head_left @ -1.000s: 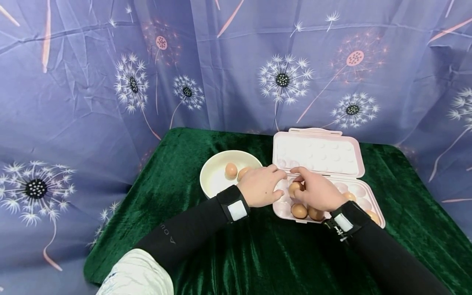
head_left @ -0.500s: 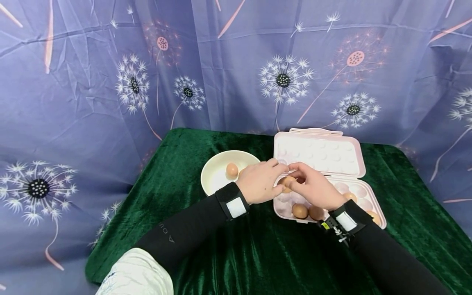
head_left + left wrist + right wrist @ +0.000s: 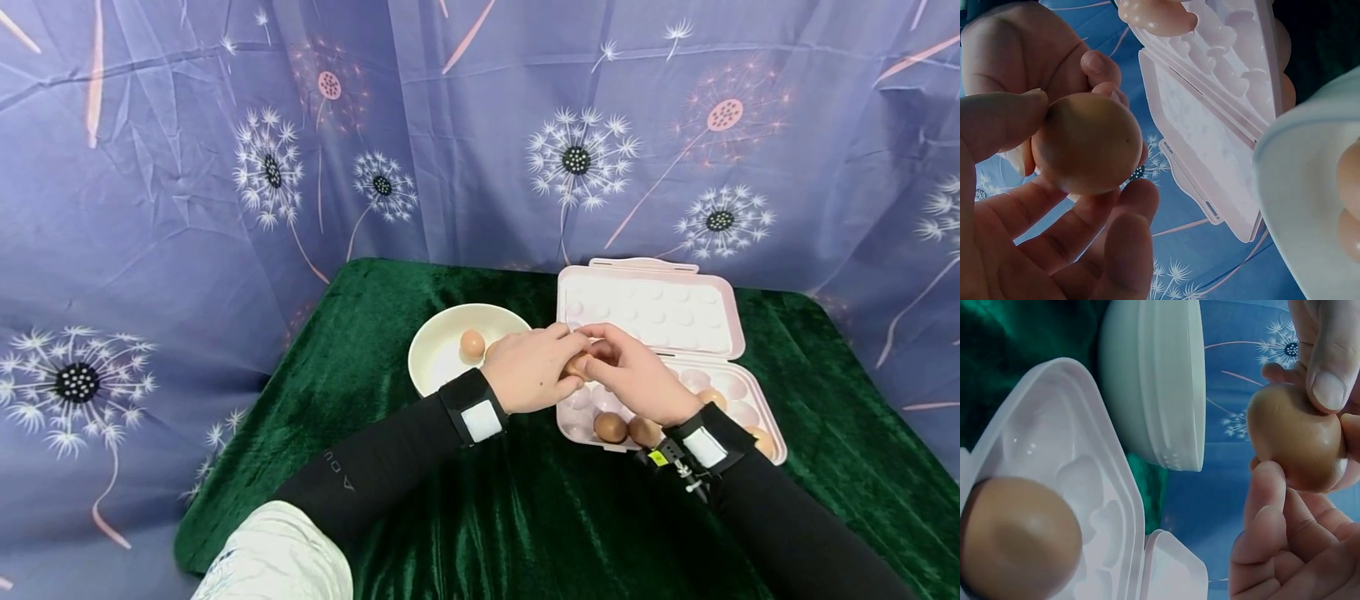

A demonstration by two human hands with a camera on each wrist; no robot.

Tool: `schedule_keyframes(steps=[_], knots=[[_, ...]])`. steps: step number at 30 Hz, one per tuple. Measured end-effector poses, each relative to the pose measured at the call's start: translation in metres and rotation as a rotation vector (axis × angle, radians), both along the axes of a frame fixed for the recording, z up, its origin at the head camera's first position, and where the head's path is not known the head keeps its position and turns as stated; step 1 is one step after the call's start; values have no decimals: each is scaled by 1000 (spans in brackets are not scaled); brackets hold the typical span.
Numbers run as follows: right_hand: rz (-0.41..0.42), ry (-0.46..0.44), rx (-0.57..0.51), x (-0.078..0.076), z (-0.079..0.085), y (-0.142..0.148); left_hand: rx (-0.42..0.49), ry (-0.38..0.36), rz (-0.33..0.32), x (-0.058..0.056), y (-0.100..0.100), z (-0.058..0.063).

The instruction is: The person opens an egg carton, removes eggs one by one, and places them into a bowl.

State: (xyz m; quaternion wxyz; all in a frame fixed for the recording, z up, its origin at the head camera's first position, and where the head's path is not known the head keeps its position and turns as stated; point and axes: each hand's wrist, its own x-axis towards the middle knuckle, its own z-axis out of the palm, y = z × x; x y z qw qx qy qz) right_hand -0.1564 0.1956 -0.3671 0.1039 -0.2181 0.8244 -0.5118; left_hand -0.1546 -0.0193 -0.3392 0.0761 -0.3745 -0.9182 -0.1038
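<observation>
Both the left hand (image 3: 531, 371) and right hand (image 3: 645, 381) are pinching an egg (image 3: 1294, 444), likely slippery and fragile, best held lightly around its middle.

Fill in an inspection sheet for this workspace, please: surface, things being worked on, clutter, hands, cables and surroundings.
Surface: dark green velvety cloth, with soft creases.
Job's things: smooth brown egg between the hands; round cream bowl holding at least two brown eggs; pale pink plastic egg carton to its right, lid open, more eggs in its cups.
Clutter: nothing seen.
Hands: left hand and right hand both have fingers on the same egg.
Cables: nothing seen.
Surroundings: violet-blue fabric curtain printed with dandelions.
</observation>
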Motion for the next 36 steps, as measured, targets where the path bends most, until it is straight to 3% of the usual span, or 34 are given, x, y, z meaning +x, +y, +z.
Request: schedule_keyframes(steps=[14,26,36], knots=[[-7,-36,-55,5,3,-8,-34,2,-17,0,-1,1],[19,-30,-107,4,-4,-12,-52,0,-30,-3,-3,4],[-27,17,20,2,-8,-7,-75,-100,66,-14,-14,3]])
